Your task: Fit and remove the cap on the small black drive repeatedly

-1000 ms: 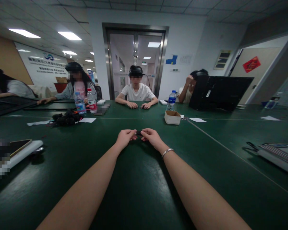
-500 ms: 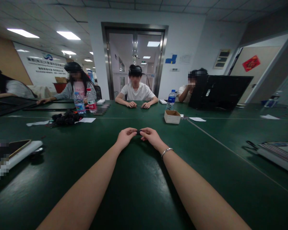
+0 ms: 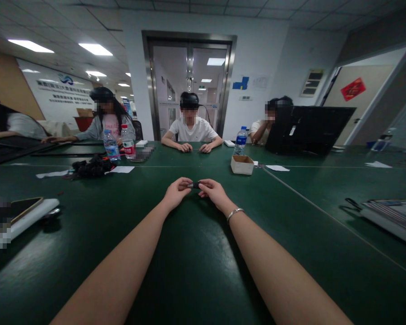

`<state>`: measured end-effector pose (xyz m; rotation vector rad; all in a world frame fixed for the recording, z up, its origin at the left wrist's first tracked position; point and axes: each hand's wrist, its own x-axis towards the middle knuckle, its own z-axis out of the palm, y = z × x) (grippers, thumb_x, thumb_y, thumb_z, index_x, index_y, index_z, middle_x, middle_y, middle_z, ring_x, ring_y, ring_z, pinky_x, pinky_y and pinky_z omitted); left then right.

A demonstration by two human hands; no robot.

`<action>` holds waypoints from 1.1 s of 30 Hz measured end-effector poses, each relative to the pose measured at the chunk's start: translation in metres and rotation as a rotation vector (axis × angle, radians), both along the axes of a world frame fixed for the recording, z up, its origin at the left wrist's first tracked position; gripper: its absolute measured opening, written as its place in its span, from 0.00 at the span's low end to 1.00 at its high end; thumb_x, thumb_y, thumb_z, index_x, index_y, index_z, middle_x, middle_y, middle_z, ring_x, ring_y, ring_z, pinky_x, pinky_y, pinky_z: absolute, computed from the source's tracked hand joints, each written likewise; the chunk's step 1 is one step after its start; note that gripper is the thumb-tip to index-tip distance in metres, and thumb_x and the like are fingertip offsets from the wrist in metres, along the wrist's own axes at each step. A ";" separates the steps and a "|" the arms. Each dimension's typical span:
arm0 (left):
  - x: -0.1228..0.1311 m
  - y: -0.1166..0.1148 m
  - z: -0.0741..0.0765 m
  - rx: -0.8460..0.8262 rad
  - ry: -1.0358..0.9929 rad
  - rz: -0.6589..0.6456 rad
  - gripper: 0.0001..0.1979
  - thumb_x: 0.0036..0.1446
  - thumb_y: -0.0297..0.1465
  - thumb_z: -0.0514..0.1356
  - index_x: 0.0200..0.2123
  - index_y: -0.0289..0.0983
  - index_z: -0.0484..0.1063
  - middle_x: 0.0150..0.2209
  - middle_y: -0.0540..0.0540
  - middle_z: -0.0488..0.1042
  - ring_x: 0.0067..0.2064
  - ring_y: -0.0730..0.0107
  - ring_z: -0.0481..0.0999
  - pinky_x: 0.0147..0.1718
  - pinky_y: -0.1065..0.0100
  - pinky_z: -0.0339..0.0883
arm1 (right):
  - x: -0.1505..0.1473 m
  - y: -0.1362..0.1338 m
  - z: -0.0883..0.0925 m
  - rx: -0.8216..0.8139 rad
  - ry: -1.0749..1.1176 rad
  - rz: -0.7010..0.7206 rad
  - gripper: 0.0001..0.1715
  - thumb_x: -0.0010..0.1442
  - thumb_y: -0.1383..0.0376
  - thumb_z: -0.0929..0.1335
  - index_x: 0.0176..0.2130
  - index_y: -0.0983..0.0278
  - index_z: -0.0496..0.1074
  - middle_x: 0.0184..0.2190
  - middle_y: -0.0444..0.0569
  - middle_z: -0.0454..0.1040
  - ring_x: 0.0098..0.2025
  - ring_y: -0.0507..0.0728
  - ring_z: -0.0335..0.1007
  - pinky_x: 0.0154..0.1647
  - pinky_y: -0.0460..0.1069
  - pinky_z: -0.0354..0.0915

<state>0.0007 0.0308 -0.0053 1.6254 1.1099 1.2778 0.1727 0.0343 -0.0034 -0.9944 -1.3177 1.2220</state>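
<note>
Just above the green table (image 3: 196, 280), my two hands meet on a small black object with a thin grey, metal-looking end (image 3: 196, 185). Its exact kind is too small to make out. My left hand (image 3: 177, 189) pinches the grey end on the left between thumb and fingers. The black part sits in the closed fingertips of my right hand (image 3: 214, 192), which has a silver bangle (image 3: 235, 214) at the wrist. Fingertips cover parts of the object.
An open cardboard box (image 3: 242, 165) stands beyond my right hand. Bottles (image 3: 111, 146), a black tangled bundle (image 3: 93, 167) and papers lie farther back. Phone-like devices (image 3: 23, 216) are at left, a striped item (image 3: 392, 216) at right. Several people sit opposite, near a monitor (image 3: 311, 128).
My hands have drawn slightly apart, the left one shifting a little left. More of the object now shows between them, including its grey end.
</note>
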 end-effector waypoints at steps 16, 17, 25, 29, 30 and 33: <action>0.001 0.007 -0.007 -0.123 -0.092 0.100 0.19 0.46 0.40 0.64 0.39 0.35 0.68 0.38 0.42 0.74 0.35 0.68 0.75 0.37 0.64 0.69 | -0.001 0.001 -0.001 0.001 0.000 0.020 0.12 0.49 0.68 0.72 0.37 0.66 0.71 0.28 0.45 0.75 0.22 0.47 0.69 0.22 0.42 0.66; 0.001 0.008 -0.008 -0.167 -0.080 0.101 0.19 0.50 0.44 0.61 0.37 0.34 0.69 0.36 0.42 0.75 0.34 0.67 0.75 0.37 0.64 0.69 | -0.001 0.000 0.000 -0.001 -0.003 0.021 0.12 0.49 0.68 0.72 0.37 0.66 0.71 0.28 0.45 0.75 0.22 0.47 0.69 0.22 0.42 0.66; -0.003 0.013 -0.012 -0.014 -0.022 0.086 0.22 0.40 0.34 0.68 0.40 0.36 0.70 0.48 0.40 0.69 0.44 0.64 0.74 0.45 0.62 0.67 | 0.000 -0.001 0.001 -0.005 -0.001 0.019 0.12 0.50 0.69 0.71 0.38 0.66 0.71 0.27 0.44 0.74 0.23 0.47 0.70 0.23 0.42 0.66; -0.004 0.017 -0.012 -0.156 -0.015 0.062 0.19 0.53 0.45 0.56 0.33 0.33 0.72 0.40 0.39 0.73 0.42 0.62 0.74 0.44 0.60 0.67 | -0.001 -0.002 0.002 -0.015 -0.004 0.027 0.11 0.50 0.70 0.71 0.37 0.66 0.71 0.27 0.44 0.74 0.22 0.47 0.69 0.22 0.41 0.66; -0.004 0.017 -0.011 -0.176 0.026 0.048 0.22 0.55 0.47 0.52 0.30 0.33 0.72 0.37 0.39 0.74 0.40 0.62 0.74 0.45 0.59 0.67 | -0.001 -0.002 0.002 -0.016 -0.004 0.028 0.11 0.50 0.70 0.71 0.37 0.66 0.70 0.27 0.44 0.74 0.22 0.46 0.69 0.22 0.41 0.66; -0.003 0.014 -0.010 -0.135 0.152 0.020 0.20 0.56 0.45 0.52 0.27 0.34 0.72 0.34 0.41 0.73 0.39 0.63 0.74 0.46 0.59 0.66 | -0.001 -0.002 0.002 -0.011 -0.008 0.025 0.12 0.50 0.70 0.71 0.38 0.67 0.71 0.27 0.44 0.74 0.22 0.46 0.70 0.22 0.41 0.66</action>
